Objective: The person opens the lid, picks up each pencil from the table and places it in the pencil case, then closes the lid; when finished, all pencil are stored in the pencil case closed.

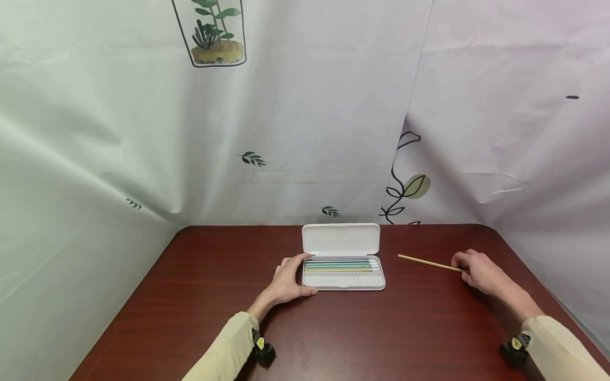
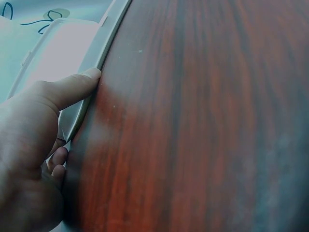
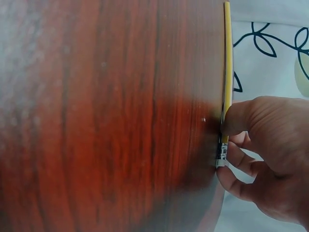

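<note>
A white pencil case [image 1: 329, 281] lies on the table with its lid [image 1: 340, 239] tipped back. Several pencils [image 1: 339, 264] in grey, green and yellow lie side by side in its rear compartment. My left hand [image 1: 286, 280] grips the case's left end, thumb at the front edge and fingers toward the back; the left wrist view shows the thumb [image 2: 82, 87] against the rim. To the right of the case, my right hand [image 1: 483, 272] pinches a yellow pencil [image 1: 424, 261] near its eraser end. A metal ferrule and white eraser [image 3: 221, 154] show in the right wrist view.
Both hands are over a dark red-brown wooden table [image 1: 362, 328]. A pale cloth backdrop [image 1: 305, 116] with printed plants hangs behind the table and along both sides. Each sleeve carries a small black wrist device, such as the left one [image 1: 265, 353].
</note>
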`<action>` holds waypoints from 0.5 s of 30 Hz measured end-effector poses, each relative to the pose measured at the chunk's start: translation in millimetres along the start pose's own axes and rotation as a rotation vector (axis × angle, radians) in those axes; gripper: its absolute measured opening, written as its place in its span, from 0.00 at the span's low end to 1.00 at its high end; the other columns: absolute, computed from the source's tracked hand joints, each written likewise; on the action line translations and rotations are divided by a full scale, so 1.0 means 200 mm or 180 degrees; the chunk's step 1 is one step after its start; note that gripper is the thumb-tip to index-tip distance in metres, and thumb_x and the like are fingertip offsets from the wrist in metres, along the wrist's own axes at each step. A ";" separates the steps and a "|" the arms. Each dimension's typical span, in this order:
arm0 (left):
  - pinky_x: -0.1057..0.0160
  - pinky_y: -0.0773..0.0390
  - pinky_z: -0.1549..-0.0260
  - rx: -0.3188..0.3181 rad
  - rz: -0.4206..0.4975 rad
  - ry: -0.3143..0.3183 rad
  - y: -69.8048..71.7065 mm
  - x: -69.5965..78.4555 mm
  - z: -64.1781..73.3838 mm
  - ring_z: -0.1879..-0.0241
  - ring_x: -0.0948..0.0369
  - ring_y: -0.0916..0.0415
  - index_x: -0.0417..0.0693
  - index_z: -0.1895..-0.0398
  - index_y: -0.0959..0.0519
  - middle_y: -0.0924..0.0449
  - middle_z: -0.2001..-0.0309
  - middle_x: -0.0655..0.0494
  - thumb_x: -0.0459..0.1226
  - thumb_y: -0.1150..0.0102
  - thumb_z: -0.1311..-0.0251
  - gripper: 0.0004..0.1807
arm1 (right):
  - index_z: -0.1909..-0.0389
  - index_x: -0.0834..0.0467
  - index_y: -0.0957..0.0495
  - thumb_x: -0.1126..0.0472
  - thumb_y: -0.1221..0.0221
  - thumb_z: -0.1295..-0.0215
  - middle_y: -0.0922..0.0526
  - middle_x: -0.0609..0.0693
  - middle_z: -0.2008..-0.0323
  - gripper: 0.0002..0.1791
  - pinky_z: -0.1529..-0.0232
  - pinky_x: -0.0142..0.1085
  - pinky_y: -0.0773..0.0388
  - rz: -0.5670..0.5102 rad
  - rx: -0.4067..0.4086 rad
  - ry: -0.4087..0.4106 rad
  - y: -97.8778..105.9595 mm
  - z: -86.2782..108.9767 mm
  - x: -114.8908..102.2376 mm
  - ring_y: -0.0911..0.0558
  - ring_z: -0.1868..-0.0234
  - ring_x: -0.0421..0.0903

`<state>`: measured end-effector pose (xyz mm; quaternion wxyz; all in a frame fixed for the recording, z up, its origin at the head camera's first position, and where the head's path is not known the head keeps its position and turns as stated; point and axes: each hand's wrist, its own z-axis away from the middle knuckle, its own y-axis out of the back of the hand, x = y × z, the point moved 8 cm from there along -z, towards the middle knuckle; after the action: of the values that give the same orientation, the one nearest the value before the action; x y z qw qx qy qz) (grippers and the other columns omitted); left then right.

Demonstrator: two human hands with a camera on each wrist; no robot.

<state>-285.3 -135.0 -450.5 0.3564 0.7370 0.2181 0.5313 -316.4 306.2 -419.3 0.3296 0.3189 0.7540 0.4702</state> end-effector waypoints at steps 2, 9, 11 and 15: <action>0.46 0.40 0.45 0.0000 -0.0005 0.0004 0.00 0.00 0.00 0.38 0.47 0.37 0.50 0.30 0.33 0.28 0.37 0.50 0.46 0.20 0.56 0.48 | 0.71 0.55 0.25 0.80 0.37 0.58 0.30 0.45 0.72 0.18 0.72 0.41 0.31 -0.0014 0.0002 0.0022 0.00 0.00 0.00 0.31 0.72 0.44; 0.46 0.40 0.47 0.0016 0.0037 -0.0025 0.01 0.01 0.00 0.40 0.48 0.36 0.49 0.30 0.32 0.27 0.38 0.49 0.46 0.20 0.56 0.48 | 0.71 0.54 0.26 0.80 0.36 0.58 0.31 0.42 0.74 0.19 0.73 0.38 0.33 -0.0047 -0.0020 0.0048 0.00 0.00 0.00 0.33 0.73 0.39; 0.46 0.40 0.47 0.0022 0.0058 -0.0026 0.01 0.01 0.00 0.41 0.48 0.36 0.49 0.30 0.32 0.27 0.38 0.49 0.46 0.20 0.56 0.48 | 0.71 0.55 0.26 0.79 0.36 0.58 0.32 0.42 0.74 0.18 0.73 0.38 0.33 -0.0075 -0.0055 0.0053 0.00 0.00 0.00 0.33 0.74 0.39; 0.46 0.40 0.47 0.0043 0.0061 -0.0044 0.01 0.01 0.00 0.41 0.48 0.36 0.48 0.31 0.32 0.27 0.38 0.49 0.46 0.20 0.57 0.48 | 0.71 0.55 0.26 0.79 0.36 0.57 0.31 0.42 0.74 0.18 0.73 0.38 0.33 -0.0116 -0.0094 0.0061 0.00 0.01 -0.01 0.33 0.73 0.38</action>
<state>-284.5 -135.0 -447.5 0.3478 0.7451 0.2122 0.5281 -314.4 305.8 -420.2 0.3356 0.2957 0.7558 0.4782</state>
